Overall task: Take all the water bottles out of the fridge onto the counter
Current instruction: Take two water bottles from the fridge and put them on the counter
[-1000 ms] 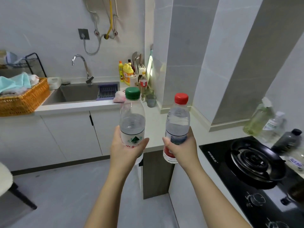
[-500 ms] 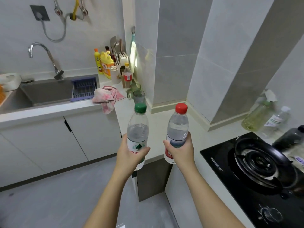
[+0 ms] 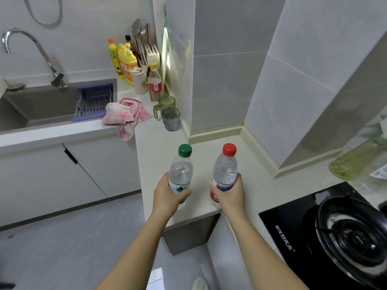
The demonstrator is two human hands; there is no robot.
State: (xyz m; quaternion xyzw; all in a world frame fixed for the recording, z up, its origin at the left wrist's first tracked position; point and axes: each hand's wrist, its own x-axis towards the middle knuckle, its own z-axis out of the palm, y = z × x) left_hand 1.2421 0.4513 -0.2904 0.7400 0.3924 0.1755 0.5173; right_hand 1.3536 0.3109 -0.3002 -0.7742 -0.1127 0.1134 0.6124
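My left hand [image 3: 167, 195] grips a clear water bottle with a green cap [image 3: 181, 168] around its labelled lower half. My right hand [image 3: 229, 194] grips a clear water bottle with a red cap [image 3: 225, 168] the same way. Both bottles stand upright, side by side, over the near corner of the pale counter [image 3: 163, 143]. Whether their bases touch the counter is hidden by my hands. The fridge is out of view.
A pink cloth [image 3: 125, 115] hangs over the counter edge beside the sink [image 3: 41, 105]. Two glass cups [image 3: 170, 118] and several bottles [image 3: 127, 63] stand at the back corner. A black gas hob [image 3: 335, 237] lies to the right, with an oil bottle [image 3: 356, 162] behind it.
Both hands have carried the bottles forward and down, from in front of the cabinets to over the counter corner. The view has tilted down and closer to the counter.
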